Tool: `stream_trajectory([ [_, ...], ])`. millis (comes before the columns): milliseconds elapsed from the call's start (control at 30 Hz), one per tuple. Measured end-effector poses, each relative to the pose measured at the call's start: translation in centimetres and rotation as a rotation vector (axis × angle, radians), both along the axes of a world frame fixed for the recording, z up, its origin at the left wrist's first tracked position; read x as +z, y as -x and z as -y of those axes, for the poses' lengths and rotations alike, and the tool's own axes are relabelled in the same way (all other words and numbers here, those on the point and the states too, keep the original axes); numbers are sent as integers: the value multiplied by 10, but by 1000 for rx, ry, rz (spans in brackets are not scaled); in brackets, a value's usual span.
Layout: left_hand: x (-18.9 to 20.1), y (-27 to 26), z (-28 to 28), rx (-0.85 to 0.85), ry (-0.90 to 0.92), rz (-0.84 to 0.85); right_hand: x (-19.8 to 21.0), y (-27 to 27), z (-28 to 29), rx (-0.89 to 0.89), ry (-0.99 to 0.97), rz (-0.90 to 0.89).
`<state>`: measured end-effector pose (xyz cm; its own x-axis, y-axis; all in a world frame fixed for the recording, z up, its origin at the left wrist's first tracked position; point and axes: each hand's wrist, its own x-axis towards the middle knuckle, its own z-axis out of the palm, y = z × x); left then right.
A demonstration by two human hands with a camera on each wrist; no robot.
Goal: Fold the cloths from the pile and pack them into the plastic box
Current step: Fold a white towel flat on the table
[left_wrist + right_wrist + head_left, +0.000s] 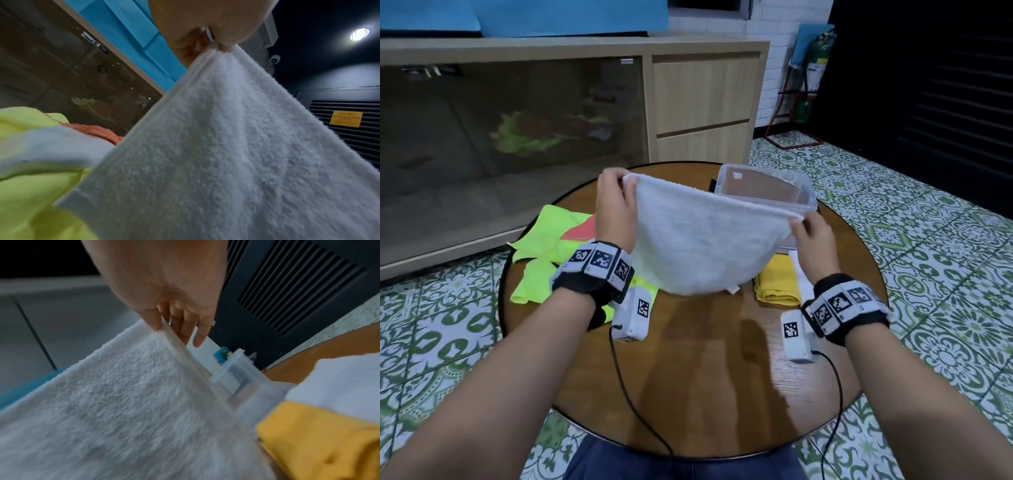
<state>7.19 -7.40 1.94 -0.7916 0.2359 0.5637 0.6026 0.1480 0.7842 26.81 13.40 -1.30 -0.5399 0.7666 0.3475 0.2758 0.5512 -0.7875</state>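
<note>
A white terry cloth (702, 240) hangs spread in the air above the round wooden table (688, 359). My left hand (616, 202) pinches its upper left corner and my right hand (811, 236) pinches its upper right corner. The left wrist view shows that cloth (226, 146) hanging from my left hand (207, 39). In the right wrist view my right hand (166, 311) grips the cloth's (123, 402) edge. The clear plastic box (767, 192) stands behind the cloth, partly hidden by it. A pile of neon yellow-green cloths (544, 240) and a coral one (582, 229) lies at the table's left.
A folded yellow cloth (777, 284) and a folded white cloth (803, 274) lie on the table in front of the box, under my right hand. A wooden cabinet (702, 96) with a glass door stands behind the table. Patterned tile floor surrounds it.
</note>
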Motion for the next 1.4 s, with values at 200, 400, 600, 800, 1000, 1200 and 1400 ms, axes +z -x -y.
stream_trajectory([
  [200,7,-9,11,0,-134,-39,36,1,5,32,68,-332],
  [400,-10,0,22,-112,-45,77,48,3,-9,82,102,-236],
  [600,-17,1,22,-29,59,131,27,17,-11,91,171,-130],
  [800,-22,-11,20,-18,7,107,16,14,8,38,126,-165],
  [1000,-101,-33,40,-6,434,407,-58,-14,26,-22,245,94],
  [1200,-158,-35,59,-20,729,621,-122,-39,24,-40,480,373],
  [1400,-162,-24,65,-261,469,798,-122,-48,24,61,610,433],
])
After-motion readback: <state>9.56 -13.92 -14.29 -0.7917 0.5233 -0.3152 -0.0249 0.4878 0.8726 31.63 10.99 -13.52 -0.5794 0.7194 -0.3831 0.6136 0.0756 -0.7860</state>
